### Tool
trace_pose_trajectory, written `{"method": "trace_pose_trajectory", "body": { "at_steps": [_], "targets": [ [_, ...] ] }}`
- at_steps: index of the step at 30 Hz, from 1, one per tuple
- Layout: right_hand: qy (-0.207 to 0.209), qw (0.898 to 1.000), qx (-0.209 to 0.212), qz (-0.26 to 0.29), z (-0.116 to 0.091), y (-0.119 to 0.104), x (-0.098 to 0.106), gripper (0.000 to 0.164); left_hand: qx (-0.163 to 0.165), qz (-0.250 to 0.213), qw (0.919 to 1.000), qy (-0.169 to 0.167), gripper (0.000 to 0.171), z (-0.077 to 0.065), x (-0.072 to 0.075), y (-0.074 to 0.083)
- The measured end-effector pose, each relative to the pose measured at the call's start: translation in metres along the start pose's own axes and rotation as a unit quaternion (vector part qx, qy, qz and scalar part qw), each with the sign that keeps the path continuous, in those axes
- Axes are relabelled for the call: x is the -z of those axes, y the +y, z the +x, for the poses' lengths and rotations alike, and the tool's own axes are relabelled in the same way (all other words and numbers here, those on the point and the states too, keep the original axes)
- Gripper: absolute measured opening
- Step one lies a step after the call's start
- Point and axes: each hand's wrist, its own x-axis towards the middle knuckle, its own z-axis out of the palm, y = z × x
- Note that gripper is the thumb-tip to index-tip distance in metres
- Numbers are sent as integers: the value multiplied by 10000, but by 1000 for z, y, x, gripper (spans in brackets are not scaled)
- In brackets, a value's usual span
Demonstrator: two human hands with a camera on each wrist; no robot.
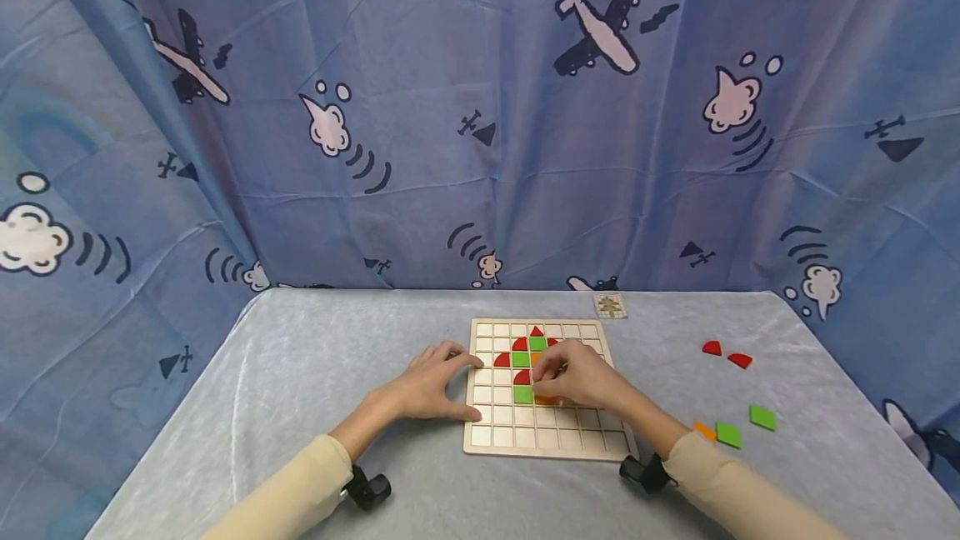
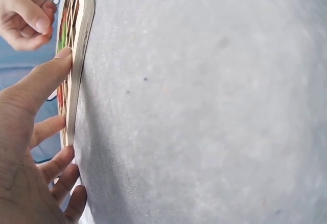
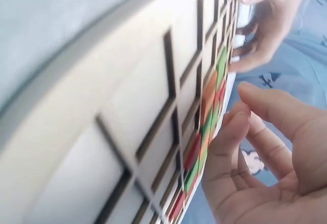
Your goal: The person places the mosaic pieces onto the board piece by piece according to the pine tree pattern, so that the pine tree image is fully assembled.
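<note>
A wooden grid board (image 1: 551, 454) lies on the table, with red, green and orange pieces set in some of its squares. My left hand (image 1: 431, 382) rests along the board's left side, its fingers spread and the thumb and index fingertips touching the edge. Over the middle of the board is my right hand (image 1: 573, 373), its thumb and fingertips drawn together. Whether a piece is between those fingertips cannot be made out. Just below them an orange piece (image 1: 545, 400) lies beside a green square (image 1: 522, 394). A red quarter-round piece (image 1: 522, 377) sits above that green square.
To the right of the board lie two loose red pieces (image 1: 712, 347), green squares (image 1: 762, 417) and an orange piece (image 1: 705, 430) partly behind the right forearm. A small pattern card (image 1: 611, 305) lies behind the board. A blue printed curtain (image 1: 420, 148) hangs at the table's back.
</note>
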Motion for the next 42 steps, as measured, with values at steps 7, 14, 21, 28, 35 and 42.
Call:
{"method": "trace_pose_trajectory", "body": {
  "at_steps": [7,14,21,28,35,42],
  "targets": [
    [30,9999,-44,143,-21,17,26,8,-30,17,10000,-8,74,1,0,1],
    [3,9983,-476,347,-50,35,56,21,-13,56,10000,-11,73,0,0,1],
    [76,9962,-837,243,-78,56,79,26,-82,35,10000,11,73,0,-1,1],
    [98,9947,-1004,202,-98,69,99,30,-170,118,9998,70,75,0,-1,0],
    [30,9931,-1166,82,-112,83,115,34,-123,62,9999,51,74,0,0,0],
    [-143,9923,-1228,14,-126,98,129,37,-141,88,9999,46,74,1,-1,-1]
  ]
}}
